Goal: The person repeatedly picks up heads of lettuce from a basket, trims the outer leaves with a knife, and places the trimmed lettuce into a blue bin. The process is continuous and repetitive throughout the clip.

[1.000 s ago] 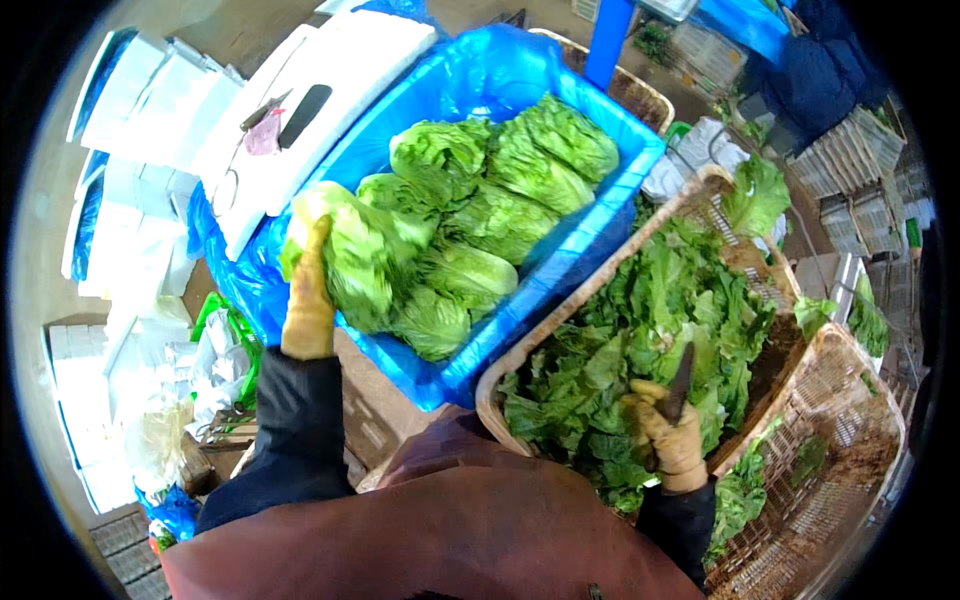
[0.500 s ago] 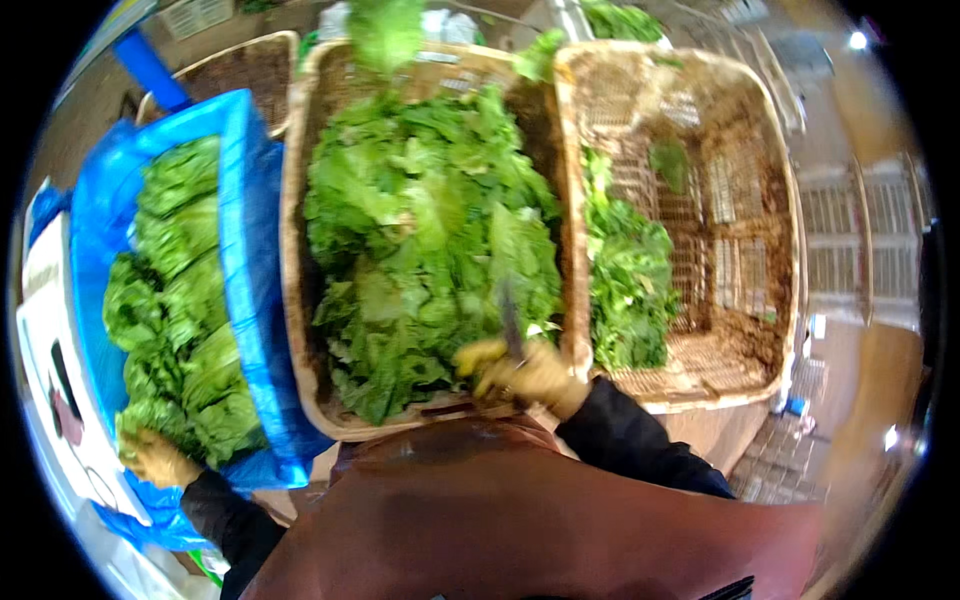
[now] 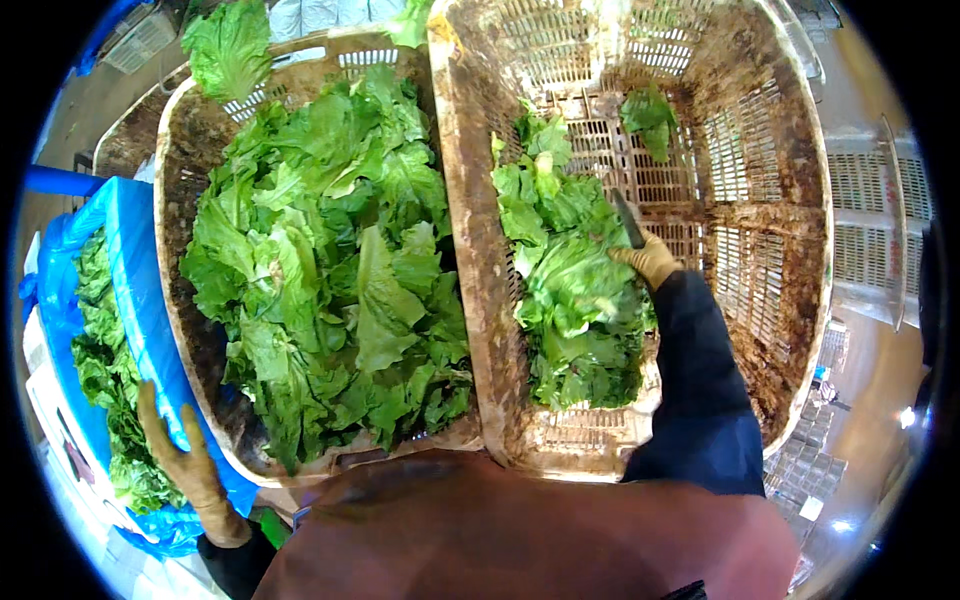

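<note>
My right hand (image 3: 652,262), in a tan glove, is closed around a knife (image 3: 628,218) with its dark blade pointing up and away. It is inside the right-hand crate (image 3: 590,440), against the right side of a pile of green lettuce (image 3: 575,290). At the lower left, my gloved left hand (image 3: 185,465) has its fingers spread and nothing in them. It hovers by the near end of a container lined with blue plastic (image 3: 135,250), which holds a row of lettuce heads (image 3: 100,360). Loose lettuce leaves (image 3: 330,270) fill the middle crate (image 3: 172,200).
A lettuce leaf (image 3: 228,45) hangs over the middle crate's far rim. Another leaf (image 3: 650,120) lies in the far part of the right crate. A blue bar (image 3: 62,181) stands at the left. Pale slatted crates (image 3: 870,210) stand beyond on the right.
My right hand has moved with the knife from the middle crate into the right one. My left hand has come off the lettuce heads, fingers spread. The view has shifted right.
</note>
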Demonstrator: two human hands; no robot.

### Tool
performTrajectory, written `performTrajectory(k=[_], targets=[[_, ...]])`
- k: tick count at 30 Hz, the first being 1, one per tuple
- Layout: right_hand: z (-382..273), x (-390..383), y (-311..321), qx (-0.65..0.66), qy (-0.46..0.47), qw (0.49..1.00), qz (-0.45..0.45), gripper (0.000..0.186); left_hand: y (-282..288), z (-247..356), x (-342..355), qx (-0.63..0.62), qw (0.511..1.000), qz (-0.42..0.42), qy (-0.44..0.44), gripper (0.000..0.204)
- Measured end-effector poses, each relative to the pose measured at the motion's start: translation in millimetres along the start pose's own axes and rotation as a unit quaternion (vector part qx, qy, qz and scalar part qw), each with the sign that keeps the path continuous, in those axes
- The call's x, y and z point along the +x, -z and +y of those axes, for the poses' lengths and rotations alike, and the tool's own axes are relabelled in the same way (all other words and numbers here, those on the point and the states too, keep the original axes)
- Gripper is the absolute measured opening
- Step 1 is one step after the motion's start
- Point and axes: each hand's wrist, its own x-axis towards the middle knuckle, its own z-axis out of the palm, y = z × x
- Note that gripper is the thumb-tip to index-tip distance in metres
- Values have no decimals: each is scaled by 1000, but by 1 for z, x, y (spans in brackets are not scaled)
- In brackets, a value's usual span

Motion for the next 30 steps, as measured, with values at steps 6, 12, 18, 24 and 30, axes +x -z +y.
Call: performTrajectory(k=[6,12,18,24,30], targets=[[-128,-137,-35,-259,240,927,130,64,-70,115,-11,-171,950,-221,-142,55],[-188,-249,-62,200,183,950,156,44,-115,151,-30,-550,615,-555,105,86],[-171,-312,-147,194,-56,964,-172,55,-70,162,5,-660,551,-474,188,97],[-265,-314,-201,-394,458,792,87,31,11,84,10,-427,785,-445,-55,115],[-305,-290,-236,-593,534,601,52,20,51,59,-42,-339,807,-473,-102,117]])
